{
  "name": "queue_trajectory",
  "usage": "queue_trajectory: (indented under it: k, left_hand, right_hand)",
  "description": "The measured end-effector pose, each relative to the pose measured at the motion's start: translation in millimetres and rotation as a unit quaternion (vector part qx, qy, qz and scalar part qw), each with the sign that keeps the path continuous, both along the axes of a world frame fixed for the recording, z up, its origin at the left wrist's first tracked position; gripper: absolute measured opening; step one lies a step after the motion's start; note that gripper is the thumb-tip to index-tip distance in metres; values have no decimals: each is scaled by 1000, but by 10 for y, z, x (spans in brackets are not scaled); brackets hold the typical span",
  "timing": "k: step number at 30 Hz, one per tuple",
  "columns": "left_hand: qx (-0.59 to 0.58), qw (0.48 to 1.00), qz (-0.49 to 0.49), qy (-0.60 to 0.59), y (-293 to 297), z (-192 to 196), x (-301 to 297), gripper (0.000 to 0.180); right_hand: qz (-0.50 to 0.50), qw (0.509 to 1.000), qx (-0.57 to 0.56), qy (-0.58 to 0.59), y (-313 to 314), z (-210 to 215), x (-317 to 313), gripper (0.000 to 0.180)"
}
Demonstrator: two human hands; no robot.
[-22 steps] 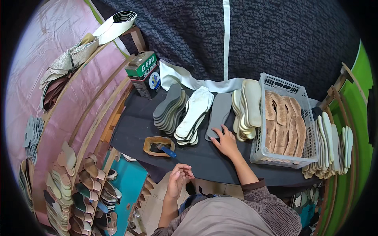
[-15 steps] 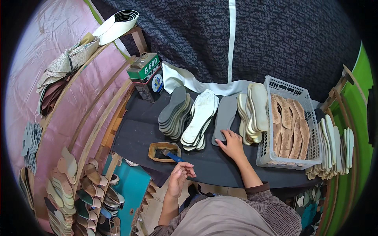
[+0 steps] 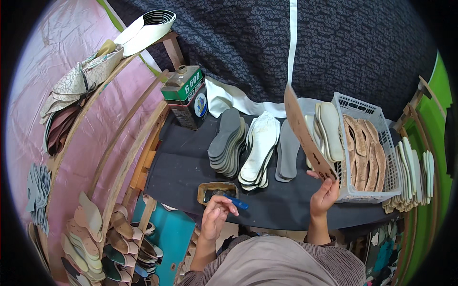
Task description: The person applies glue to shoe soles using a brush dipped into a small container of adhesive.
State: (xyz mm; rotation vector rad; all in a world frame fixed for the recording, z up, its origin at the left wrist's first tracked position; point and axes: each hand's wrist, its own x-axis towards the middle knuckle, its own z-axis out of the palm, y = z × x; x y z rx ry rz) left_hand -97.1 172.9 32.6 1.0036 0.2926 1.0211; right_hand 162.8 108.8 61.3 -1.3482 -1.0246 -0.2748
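My right hand (image 3: 324, 198) is closed on the lower end of a long brown insole board (image 3: 304, 131), which stands tilted up over the table with dark marks near its held end. My left hand (image 3: 216, 218) is closed, its curled fingers at a brush with a blue handle (image 3: 238, 202); its bristle end is hidden behind the fingers. Just beyond them sits a small brown glue tray (image 3: 202, 191), dark inside. A flat grey insole (image 3: 287, 152) lies left of the raised board. Further left are a stack of white insoles (image 3: 260, 148) and a stack of grey ones (image 3: 224, 143).
Cream insoles (image 3: 329, 128) lie beside a white plastic crate (image 3: 367, 196) holding brown insole boards (image 3: 365, 157). A green and black metal can (image 3: 188, 97) stands at the back left. Racks with shoes (image 3: 126, 236) line the left side; light insoles (image 3: 408, 171) stand at right.
My right hand has left the flat grey insole and now raises a brown insole board. My left hand has come up to the brush by the tray. The view has shifted slightly.
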Motion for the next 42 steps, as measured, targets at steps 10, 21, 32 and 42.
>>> queue_trajectory:
  k: [10,21,32,42]
  left_hand:
    - [-44,990,84,-101,31,114,-117,73]
    - [-127,947,234,-178,298,18,-643,33]
    - [-129,954,198,-182,352,-40,-744,32]
    - [-128,954,199,-186,183,-52,-652,47]
  right_hand:
    - [506,840,-187,62,212,1,-978,25]
    - [451,807,-308,-227,620,-255,-1013,44]
    - [460,791,-371,-158,595,-235,-942,40]
    - [497,829,-246,-66,625,-245,-993,23]
